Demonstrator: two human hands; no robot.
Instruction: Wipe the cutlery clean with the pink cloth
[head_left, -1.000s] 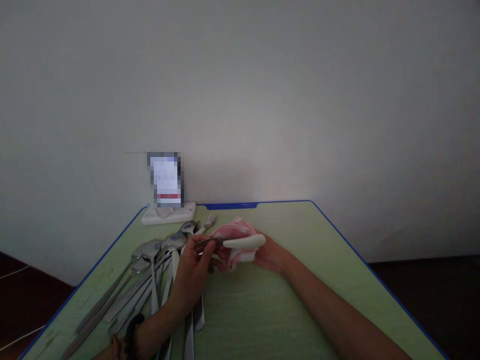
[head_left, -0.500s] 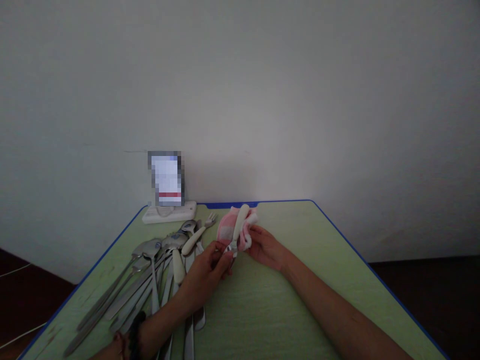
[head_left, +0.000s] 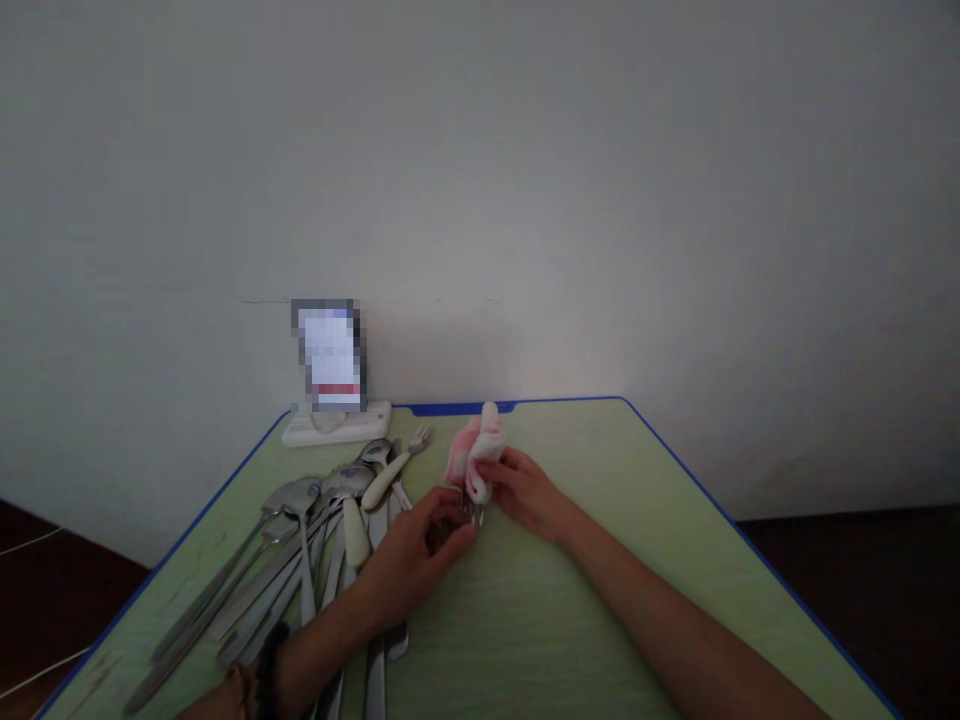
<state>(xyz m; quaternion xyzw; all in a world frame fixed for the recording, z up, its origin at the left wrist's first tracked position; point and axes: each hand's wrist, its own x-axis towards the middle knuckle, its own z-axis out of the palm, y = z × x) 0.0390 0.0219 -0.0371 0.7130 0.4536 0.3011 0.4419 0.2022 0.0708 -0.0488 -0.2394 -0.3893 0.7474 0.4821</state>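
Far left on the green table (head_left: 600,560), the heap of cutlery (head_left: 300,560) fans out, mostly long steel spoons with one small white-handled fork (head_left: 401,459) at its far end; the pieces overlap too much in this dim light for a firm count, roughly a dozen. Behind them one white base (head_left: 337,424) carries one blurred-out upright panel.

Moving right, the left hand (head_left: 416,555) has its fingertips pinched shut around the metal tines of a second white-handled fork (head_left: 480,470), held upright above the middle of the table. The right hand (head_left: 525,490) is closed around one pink cloth (head_left: 469,455) wrapped over that fork's handle.

The risks: the tines point down toward the left fingers, so a hard tug could jab them. The cloth grip looks soft, so the handle might slide free and drop. The left forearm lies across the pile and could scatter it.
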